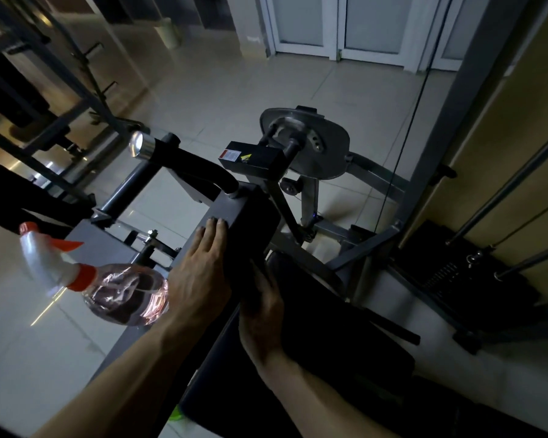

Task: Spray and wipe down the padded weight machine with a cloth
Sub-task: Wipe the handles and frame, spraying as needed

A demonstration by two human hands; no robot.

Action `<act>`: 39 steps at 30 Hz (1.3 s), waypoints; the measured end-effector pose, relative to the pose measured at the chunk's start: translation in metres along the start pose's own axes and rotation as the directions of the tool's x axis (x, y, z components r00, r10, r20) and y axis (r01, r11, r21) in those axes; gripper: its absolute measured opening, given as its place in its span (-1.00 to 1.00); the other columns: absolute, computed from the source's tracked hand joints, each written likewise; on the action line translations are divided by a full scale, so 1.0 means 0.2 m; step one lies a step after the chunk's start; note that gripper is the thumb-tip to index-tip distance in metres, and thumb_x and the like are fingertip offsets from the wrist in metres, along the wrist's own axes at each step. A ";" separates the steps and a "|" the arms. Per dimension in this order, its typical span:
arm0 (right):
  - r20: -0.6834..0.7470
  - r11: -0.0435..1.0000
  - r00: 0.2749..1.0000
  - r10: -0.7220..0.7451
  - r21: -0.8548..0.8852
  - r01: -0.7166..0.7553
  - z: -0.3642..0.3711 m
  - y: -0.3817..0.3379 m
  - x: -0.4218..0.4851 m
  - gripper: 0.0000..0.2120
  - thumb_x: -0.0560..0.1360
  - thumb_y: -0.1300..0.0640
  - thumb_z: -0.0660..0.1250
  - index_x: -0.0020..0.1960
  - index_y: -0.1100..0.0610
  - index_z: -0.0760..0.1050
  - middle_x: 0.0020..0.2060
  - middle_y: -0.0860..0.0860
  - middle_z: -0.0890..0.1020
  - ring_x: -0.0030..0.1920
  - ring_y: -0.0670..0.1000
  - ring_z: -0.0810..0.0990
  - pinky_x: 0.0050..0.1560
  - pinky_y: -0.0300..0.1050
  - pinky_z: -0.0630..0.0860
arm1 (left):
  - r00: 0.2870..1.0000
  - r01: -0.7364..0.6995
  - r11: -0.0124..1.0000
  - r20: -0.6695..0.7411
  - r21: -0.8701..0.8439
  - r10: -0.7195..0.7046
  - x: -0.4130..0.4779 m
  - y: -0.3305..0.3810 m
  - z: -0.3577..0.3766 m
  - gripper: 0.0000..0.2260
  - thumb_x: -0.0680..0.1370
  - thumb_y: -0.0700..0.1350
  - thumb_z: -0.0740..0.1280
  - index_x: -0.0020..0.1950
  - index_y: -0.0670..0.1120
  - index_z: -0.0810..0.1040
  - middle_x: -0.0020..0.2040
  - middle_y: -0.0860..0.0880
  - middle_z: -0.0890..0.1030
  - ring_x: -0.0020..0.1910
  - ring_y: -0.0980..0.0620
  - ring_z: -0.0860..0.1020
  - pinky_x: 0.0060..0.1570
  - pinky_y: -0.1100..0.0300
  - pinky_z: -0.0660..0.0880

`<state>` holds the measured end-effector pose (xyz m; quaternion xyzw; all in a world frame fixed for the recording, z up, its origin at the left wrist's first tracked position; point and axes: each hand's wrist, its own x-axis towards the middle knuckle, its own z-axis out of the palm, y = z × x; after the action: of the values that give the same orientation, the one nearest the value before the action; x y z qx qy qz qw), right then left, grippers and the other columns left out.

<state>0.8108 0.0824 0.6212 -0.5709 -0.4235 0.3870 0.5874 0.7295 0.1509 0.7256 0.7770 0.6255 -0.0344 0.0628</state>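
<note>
Fingers (pixel 214 235) of the left hand (pixel 200 273) lie straight and close together, flat against the near left face of the upright pad (pixel 244 216), their tips just under its top edge; nothing is gripped in them that I can see. Just left of that wrist sits the spray bottle (pixel 124 292), pink liquid inside, nozzle pointing up and away from the pad. I cannot tell whether it lies on the grey plate (pixel 108 248) beneath it or is carried some other way. The forearm reaches up from lower left. On the pad's right side, the right hand (pixel 261 311) comes up from below with its fingers (pixel 260 276) laid along the dark surface. The light is too dim to say whether they clasp a cloth; I can pick out none. I would judge spraying paused and wiping in hand on this pad, with the seat cushion (pixel 323 298), further right, probably left to do. No wetness shows anywhere.
</note>
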 end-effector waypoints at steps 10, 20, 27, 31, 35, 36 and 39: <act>-0.187 0.984 0.980 0.064 -0.153 -0.093 -0.25 -0.09 0.66 -0.66 0.57 0.09 0.46 0.30 0.07 0.50 0.22 0.08 0.51 0.17 0.04 0.56 -0.03 -0.45 0.43 | 0.997 -0.040 0.984 -0.059 0.176 0.051 -0.16 -0.04 0.14 -0.02 0.56 -0.03 0.42 0.64 -0.12 -0.30 0.63 -0.21 -0.31 0.62 -0.20 -0.27 0.56 -0.11 -0.17; -0.072 0.988 0.992 0.099 -0.114 -0.107 -0.14 -0.04 0.59 -0.56 0.60 0.14 0.33 0.48 0.09 0.49 0.40 0.10 0.37 0.34 -0.07 0.37 0.41 -0.16 0.41 | 0.989 -0.105 0.927 -0.061 0.361 0.136 -0.42 -0.10 0.20 -0.26 0.45 -0.23 0.48 0.60 -0.07 0.31 0.68 -0.17 -0.15 0.64 -0.27 -0.12 0.52 -0.33 0.16; 0.138 0.989 0.990 -0.034 -0.140 0.054 -0.01 -0.02 0.04 -0.45 0.51 0.40 0.31 0.43 0.03 0.54 0.29 -0.10 0.31 0.28 -0.21 0.31 0.28 -0.57 0.25 | 0.983 -0.115 0.941 -0.100 0.317 0.154 -0.42 -0.08 0.19 -0.32 0.34 -0.19 0.55 0.47 0.02 0.52 0.66 -0.21 0.06 0.63 -0.30 0.03 0.52 -0.30 0.17; 0.032 0.981 0.994 -0.100 -0.163 0.104 -0.09 -0.02 0.36 -0.57 0.54 0.33 0.39 0.39 0.11 0.58 0.21 -0.01 0.40 0.19 -0.15 0.38 0.28 -0.47 0.36 | 0.989 -0.092 0.943 -0.084 0.320 0.125 -0.41 -0.09 0.20 -0.34 0.37 -0.22 0.54 0.47 -0.01 0.52 0.67 -0.20 -0.02 0.64 -0.28 -0.04 0.52 -0.34 0.14; -0.115 0.997 0.992 0.060 -0.048 -0.066 -0.12 -0.05 0.63 -0.62 0.59 0.21 0.41 0.40 0.08 0.58 0.19 0.03 0.45 0.21 0.01 0.52 0.27 -0.28 0.50 | 0.994 -0.066 0.934 -0.058 0.352 0.092 -0.40 -0.08 0.20 -0.34 0.48 -0.22 0.42 0.57 0.02 0.36 0.67 -0.15 -0.19 0.64 -0.26 -0.19 0.54 -0.34 0.09; -0.108 0.994 0.991 0.084 -0.055 -0.090 -0.10 -0.04 0.59 -0.62 0.61 0.17 0.39 0.41 0.07 0.56 0.25 0.06 0.46 0.27 0.03 0.51 0.32 -0.19 0.50 | 0.995 -0.069 0.934 -0.050 0.351 0.092 -0.40 -0.08 0.20 -0.32 0.49 -0.21 0.41 0.59 0.04 0.33 0.67 -0.15 -0.21 0.64 -0.26 -0.21 0.54 -0.34 0.09; -0.013 0.991 0.999 0.035 -0.128 -0.036 -0.04 -0.01 0.27 -0.59 0.63 0.19 0.33 0.47 0.07 0.50 0.39 0.12 0.41 0.39 -0.01 0.39 0.41 -0.27 0.39 | 0.992 -0.075 0.945 -0.072 0.317 0.103 -0.41 -0.07 0.19 -0.25 0.40 -0.20 0.52 0.56 0.08 0.38 0.68 -0.17 -0.10 0.64 -0.29 -0.09 0.51 -0.35 0.16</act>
<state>0.8361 0.1295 0.6271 -0.6168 -0.4341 0.3664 0.5449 0.6999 0.0697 0.6973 0.8052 0.5785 -0.0963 -0.0877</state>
